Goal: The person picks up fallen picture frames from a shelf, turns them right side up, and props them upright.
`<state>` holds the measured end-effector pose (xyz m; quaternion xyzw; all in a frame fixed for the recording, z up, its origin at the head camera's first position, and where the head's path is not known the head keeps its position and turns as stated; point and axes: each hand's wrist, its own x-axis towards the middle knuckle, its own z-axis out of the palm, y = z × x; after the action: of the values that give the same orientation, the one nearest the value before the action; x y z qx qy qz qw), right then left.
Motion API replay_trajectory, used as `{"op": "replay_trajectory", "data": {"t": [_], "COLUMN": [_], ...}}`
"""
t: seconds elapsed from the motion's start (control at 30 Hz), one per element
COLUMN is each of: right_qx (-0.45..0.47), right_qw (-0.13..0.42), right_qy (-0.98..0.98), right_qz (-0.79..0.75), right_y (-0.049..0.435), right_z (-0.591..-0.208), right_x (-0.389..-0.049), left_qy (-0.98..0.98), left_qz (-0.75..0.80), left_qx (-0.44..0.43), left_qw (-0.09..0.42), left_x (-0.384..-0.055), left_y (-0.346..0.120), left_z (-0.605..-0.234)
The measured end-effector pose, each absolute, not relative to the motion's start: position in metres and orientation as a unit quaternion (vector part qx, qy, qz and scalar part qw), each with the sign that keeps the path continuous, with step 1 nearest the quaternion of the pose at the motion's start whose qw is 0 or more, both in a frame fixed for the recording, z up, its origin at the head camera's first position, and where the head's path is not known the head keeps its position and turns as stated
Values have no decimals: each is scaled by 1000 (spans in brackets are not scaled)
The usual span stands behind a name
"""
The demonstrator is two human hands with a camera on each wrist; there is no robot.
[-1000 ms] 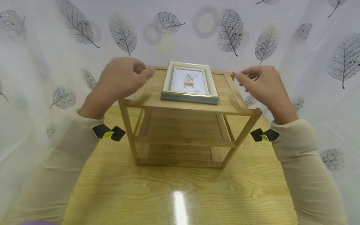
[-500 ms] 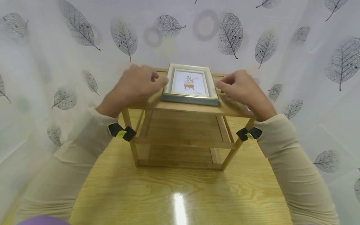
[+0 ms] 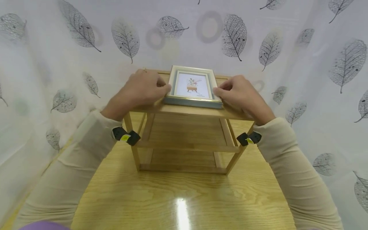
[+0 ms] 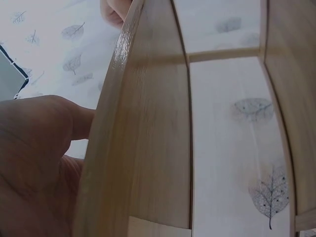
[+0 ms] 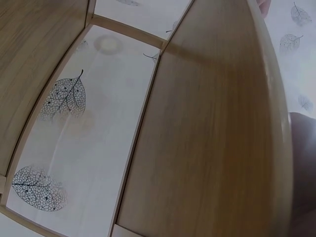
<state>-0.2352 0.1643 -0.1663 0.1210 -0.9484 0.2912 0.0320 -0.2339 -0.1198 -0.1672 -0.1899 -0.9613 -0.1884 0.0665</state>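
Note:
A picture frame (image 3: 193, 103) with a cream border and a blue-grey front side lies flat on the top board of a wooden shelf rack (image 3: 184, 110). Its print shows a plant in an orange pot on legs. My left hand (image 3: 142, 87) grips the frame's left edge, thumb tip against the side. Opposite, my right hand (image 3: 240, 95) holds the right edge, its thumb overlapping the border. Fingers behind the thumbs are partly hidden. In the left wrist view my left hand (image 4: 37, 158) shows beside the board's edge; the picture frame is hidden from both wrist views.
The rack has two lower shelves (image 3: 188, 127) and stands on a yellow wood-grain surface (image 3: 155, 198). White curtain (image 3: 189, 48) with grey leaf prints hangs close behind and at both sides. A purple rounded thing (image 3: 43, 225) shows at the bottom left.
Both hands have moved inward from over the rack's sides to the picture frame's left and right edges and taken hold there. The frame stays where it was on the top board.

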Motion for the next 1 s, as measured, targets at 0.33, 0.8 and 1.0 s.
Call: {"op": "replay_trajectory", "data": {"t": [0.33, 0.8, 1.0], "right_qx": [129, 137, 135], "right_qw": [51, 100, 123], "right_qy": [-948, -946, -948], "right_qz": [288, 275, 259], "right_y": [161, 157, 156], "right_z": [-169, -170, -167], "right_x": [-236, -235, -234], "left_qy": [-957, -955, -951], "left_qz": [-192, -209, -210], "left_qx": [-204, -197, -205], "left_qw": [71, 74, 103], "left_x": [-236, -233, -233], "left_y": [-117, -116, -116], "left_z": [-168, -167, -167]}}
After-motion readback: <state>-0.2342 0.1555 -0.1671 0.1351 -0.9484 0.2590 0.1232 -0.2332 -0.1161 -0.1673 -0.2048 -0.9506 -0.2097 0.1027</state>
